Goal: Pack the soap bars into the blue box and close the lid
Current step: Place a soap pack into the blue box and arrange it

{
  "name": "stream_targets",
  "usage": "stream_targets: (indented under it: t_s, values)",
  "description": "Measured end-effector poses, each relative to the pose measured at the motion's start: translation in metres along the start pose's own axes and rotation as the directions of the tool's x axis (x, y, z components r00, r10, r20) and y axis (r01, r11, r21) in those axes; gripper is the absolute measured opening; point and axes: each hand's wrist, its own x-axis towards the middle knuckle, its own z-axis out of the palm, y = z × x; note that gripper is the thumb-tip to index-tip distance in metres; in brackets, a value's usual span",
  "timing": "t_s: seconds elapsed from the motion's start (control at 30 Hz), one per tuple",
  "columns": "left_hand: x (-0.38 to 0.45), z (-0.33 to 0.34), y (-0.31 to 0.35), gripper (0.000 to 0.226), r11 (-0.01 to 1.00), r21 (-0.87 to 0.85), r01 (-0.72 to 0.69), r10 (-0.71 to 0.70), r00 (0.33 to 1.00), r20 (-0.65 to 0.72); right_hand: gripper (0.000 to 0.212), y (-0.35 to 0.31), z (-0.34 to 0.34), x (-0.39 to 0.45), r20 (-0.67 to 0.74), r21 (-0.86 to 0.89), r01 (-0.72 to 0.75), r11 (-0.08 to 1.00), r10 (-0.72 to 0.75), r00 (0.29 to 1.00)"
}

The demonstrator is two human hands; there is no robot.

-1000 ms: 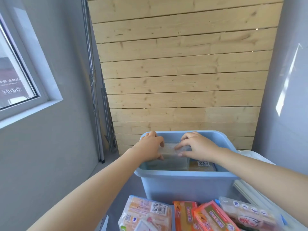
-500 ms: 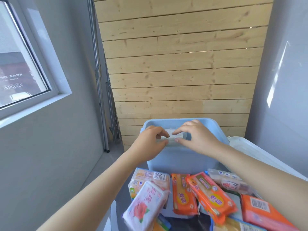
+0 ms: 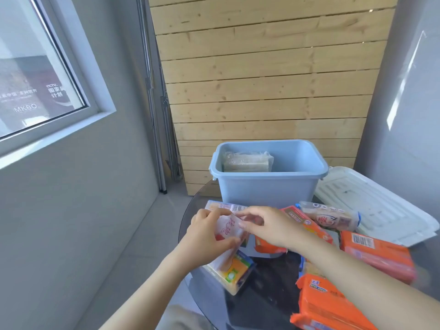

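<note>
While both hands close on a white soap pack with red lettering (image 3: 229, 231) at 7 o'clock of the blue box (image 3: 269, 186), the left hand (image 3: 209, 241) pinches its near edge and the right hand (image 3: 269, 228) grips its top; one clear-wrapped soap bar (image 3: 247, 161) lies inside the open box, orange packs (image 3: 376, 254) crowd the glass table (image 3: 262, 298), white lid (image 3: 373, 203) at 3 o'clock

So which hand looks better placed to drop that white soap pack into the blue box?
Probably the left hand: it wraps the white soap pack, while the right hand only touches its top edge. The blue box stands open ahead.
</note>
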Motion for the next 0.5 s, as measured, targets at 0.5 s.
stream_targets:
  t_s: [0.5]
  values:
    - [-0.004, 0.007, 0.021, 0.075, 0.983, -0.109, -0.148, 0.151, 0.988, 0.019, 0.035, -0.004, -0.012, -0.023, 0.022, 0.392, -0.289, 0.874, 0.305, 0.952]
